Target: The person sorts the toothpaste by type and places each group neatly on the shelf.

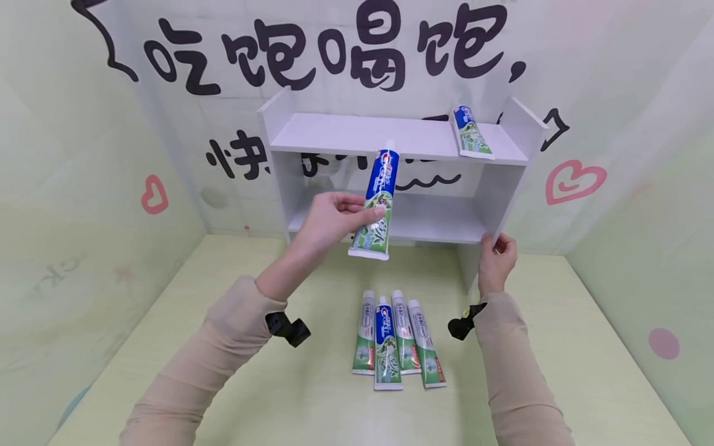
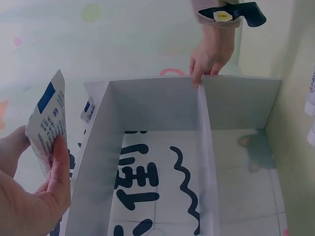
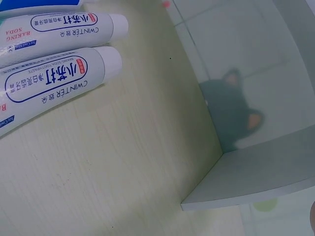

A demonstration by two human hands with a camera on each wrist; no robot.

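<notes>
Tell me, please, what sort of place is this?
Probably a small indoor booth: printed walls stand on three sides of a table with a white shelf and toothpaste tubes.

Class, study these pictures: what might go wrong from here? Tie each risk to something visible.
1. The left hand pinches the raised toothpaste tube from one side, so it might twist or slip.
2. The shelved tube lies with its flat end at the front edge of the top shelf; a bump could knock it off.
3. The right hand holds the side of the shelf unit; a tug might shift it.
</notes>
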